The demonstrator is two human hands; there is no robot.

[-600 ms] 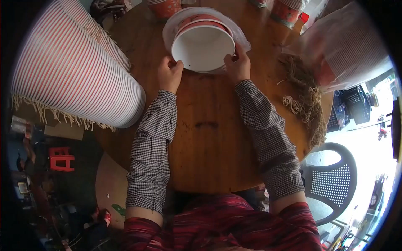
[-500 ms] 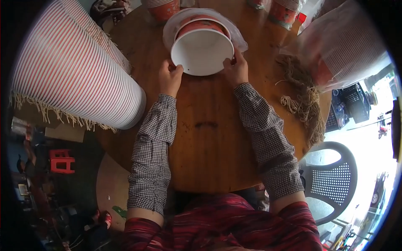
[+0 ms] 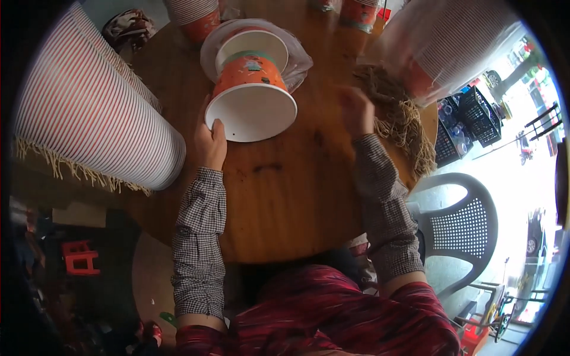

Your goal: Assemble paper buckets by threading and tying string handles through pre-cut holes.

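Far left, two tall striped stacks (image 3: 98, 113) of paper tubs lean across the view, pale string fringe (image 3: 65, 163) hanging beneath them, a red stool (image 3: 80, 257) down below. Now the left hand (image 3: 212, 145): it's pinched onto the orange paper tub (image 3: 252, 113), thumb over the near-left rim, fingers tucked mostly out of sight. The tub sits over the wooden table (image 3: 297, 202), tilted so its white inside faces the wearer, a small dark spot (image 3: 234, 134) near the lower rim. Nice grip, and light pressure looks best here, since a thin paper wall could well buckle; keeping that thumb beside the spot, not over it, leaves it in plain sight. Right behind, a second tub (image 3: 254, 40) opens upward amid clear plastic (image 3: 298, 62); whether the two touch, I can't tell, so a steady left wrist should avoid a knock.

Over to the right hand (image 3: 358, 113), well apart from the left, blurred, just beside the tangled strings (image 3: 407, 127); whether it's holding one, I can't tell. Singling out one strand there would keep the tangle from dragging. Farther right, a plastic-wrapped stack (image 3: 457, 44), then a grey chair (image 3: 463, 228).
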